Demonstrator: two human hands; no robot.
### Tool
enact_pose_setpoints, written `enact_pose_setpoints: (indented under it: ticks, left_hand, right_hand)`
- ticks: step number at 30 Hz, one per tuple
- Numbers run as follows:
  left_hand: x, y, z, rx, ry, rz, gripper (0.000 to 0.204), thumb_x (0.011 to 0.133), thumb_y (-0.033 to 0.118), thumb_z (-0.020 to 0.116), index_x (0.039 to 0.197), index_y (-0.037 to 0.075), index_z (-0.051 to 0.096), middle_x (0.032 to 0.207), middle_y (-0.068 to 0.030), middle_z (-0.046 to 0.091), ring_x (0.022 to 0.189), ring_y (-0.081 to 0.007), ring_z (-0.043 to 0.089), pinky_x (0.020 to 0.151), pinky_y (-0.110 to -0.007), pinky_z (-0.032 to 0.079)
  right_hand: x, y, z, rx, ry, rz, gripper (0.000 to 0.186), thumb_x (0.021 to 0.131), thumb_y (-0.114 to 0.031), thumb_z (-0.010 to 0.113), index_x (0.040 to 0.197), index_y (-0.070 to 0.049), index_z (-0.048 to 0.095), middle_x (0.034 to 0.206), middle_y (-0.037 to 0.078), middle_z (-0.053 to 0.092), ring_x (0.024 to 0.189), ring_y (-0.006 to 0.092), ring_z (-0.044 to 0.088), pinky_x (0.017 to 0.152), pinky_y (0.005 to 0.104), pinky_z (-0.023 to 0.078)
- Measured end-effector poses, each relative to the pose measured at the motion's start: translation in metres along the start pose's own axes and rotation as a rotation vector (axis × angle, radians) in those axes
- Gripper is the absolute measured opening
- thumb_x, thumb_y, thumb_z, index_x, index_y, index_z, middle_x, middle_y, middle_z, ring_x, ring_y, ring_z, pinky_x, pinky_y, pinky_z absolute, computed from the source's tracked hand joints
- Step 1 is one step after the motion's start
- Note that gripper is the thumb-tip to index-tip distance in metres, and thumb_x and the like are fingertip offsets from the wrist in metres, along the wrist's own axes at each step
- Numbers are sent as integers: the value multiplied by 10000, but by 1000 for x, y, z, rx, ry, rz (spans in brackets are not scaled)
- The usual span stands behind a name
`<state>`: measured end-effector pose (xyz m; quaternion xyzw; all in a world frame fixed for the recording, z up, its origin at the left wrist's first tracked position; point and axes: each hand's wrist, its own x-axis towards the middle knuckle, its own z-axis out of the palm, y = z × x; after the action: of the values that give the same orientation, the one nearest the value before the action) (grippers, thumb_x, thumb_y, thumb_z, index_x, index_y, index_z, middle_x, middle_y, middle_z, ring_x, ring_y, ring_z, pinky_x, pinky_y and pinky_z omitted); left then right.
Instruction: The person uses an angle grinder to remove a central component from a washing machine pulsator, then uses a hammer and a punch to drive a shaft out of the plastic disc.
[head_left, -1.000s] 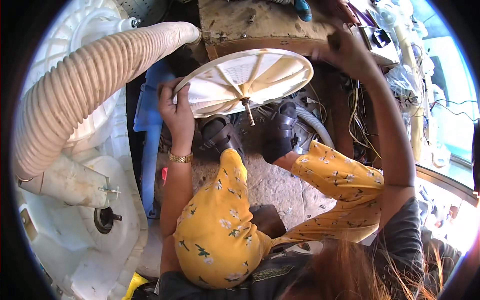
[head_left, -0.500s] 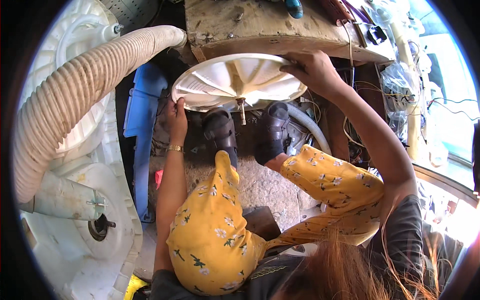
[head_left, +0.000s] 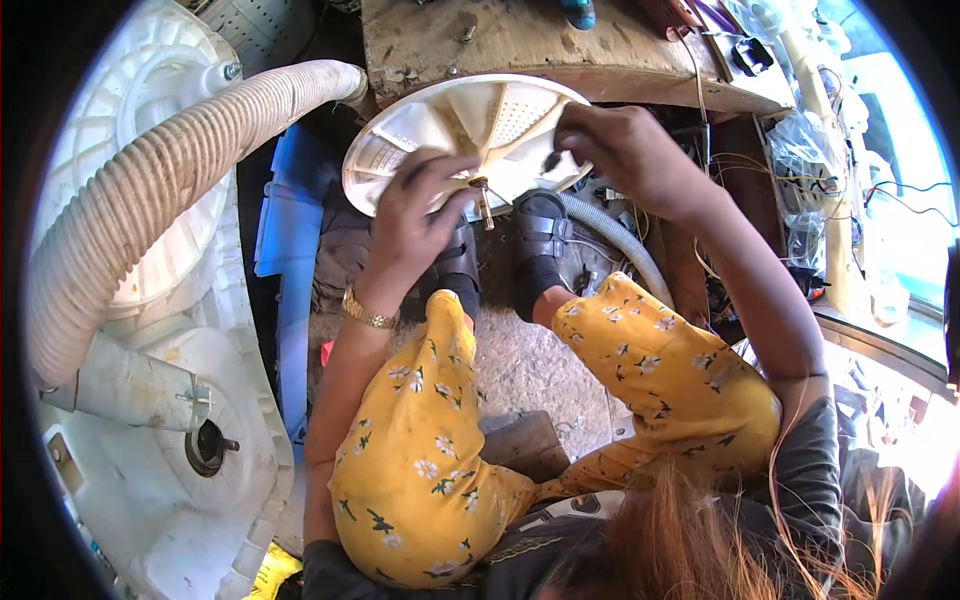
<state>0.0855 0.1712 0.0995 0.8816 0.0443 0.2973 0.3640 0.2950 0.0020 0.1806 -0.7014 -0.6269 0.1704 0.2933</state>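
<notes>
A round white pulsator disc (head_left: 400, 125), ribbed and perforated, leans tilted above my feet against the wooden bench edge. From its centre a metal shaft (head_left: 486, 208) points down toward me, with a dark collar at its base. My left hand (head_left: 412, 205), a gold-coloured band at its wrist, is beside the shaft; its fingers are apart and slightly blurred, with no object visible between them. At the disc's right rim my right hand (head_left: 640, 160) has its fingers drawn together on a small dark piece (head_left: 553, 160), too small to name.
On the left stand a large white plastic tub (head_left: 225, 520) and a ribbed drain hose (head_left: 170, 180). A blue plastic panel (head_left: 285, 230) stands beside them. Ahead is the wooden bench (head_left: 560, 60); wires and plastic bags (head_left: 800, 160) hang at the right. A grey hose (head_left: 630, 245) lies by my right foot.
Both hands have let go of the disc's rim, and the disc rests farther from me. My left hand has moved right to the shaft; my right hand now has a small dark piece.
</notes>
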Motion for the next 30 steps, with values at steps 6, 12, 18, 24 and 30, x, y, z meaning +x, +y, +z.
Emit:
enact_pose_setpoints:
  ticks: [6,12,18,24,30]
  left_hand:
    - [55,-8,2,7,-340,3,230,831,86,729,1035,-6,678,890,-137,701,821,-296,702,756,-372,535]
    - [53,-15,15,-68,-363,62,175,843,61,730,994,-14,685,886,-120,725,808,-223,713,745,-321,543]
    - [39,-28,15,-283,-98,-206,147,831,38,750,969,11,704,860,-73,731,832,-158,729,729,-294,578]
    - [19,-43,26,-248,-133,-236,160,829,49,760,961,1,685,864,-99,721,829,-179,726,741,-307,573]
    - [15,-50,32,-140,-92,-219,184,825,84,770,938,-2,653,864,-128,713,777,-253,723,702,-343,560]
  right_hand:
    - [24,-1,20,-36,-28,-173,139,961,-152,569,995,-21,604,804,170,679,769,376,657,700,448,513]
    - [1,19,28,215,131,-142,230,983,-96,565,1191,3,555,934,139,686,865,236,679,799,350,529]
    - [-138,93,93,309,153,402,180,962,-157,621,1024,4,570,807,224,597,706,444,577,665,441,487]
    - [-279,108,213,-53,-88,587,254,947,-250,611,910,-7,548,797,246,619,752,451,623,652,514,482]
    - [-285,95,219,-40,-76,622,246,947,-245,611,911,-8,553,778,238,614,729,445,618,646,505,482]
